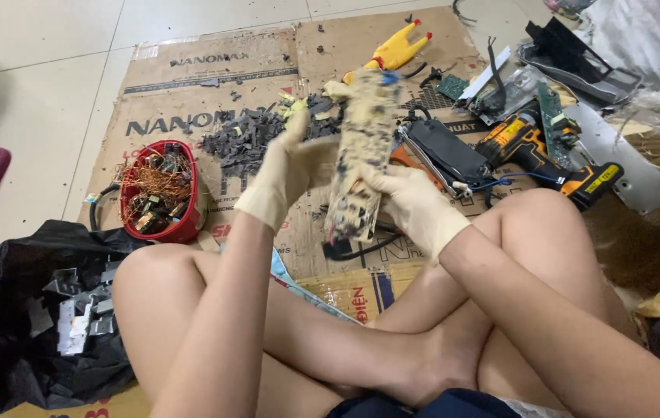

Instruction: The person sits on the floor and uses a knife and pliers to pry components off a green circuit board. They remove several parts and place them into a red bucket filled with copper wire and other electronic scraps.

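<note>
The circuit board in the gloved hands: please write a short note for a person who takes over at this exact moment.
Left hand: gloved, gripping the left edge of the long circuit board.
Right hand: gloved, holding the board's lower end. The board is raised above the cardboard sheet.
Around: red bowl with copper wire and small parts at left; pile of dark small pieces beyond it; black bag with grey metal pieces beside the left knee; orange-and-black cordless drill at right.
Done: many parts already lie sorted in bowl, pile and bag.
Left: this board still carries components.
</note>
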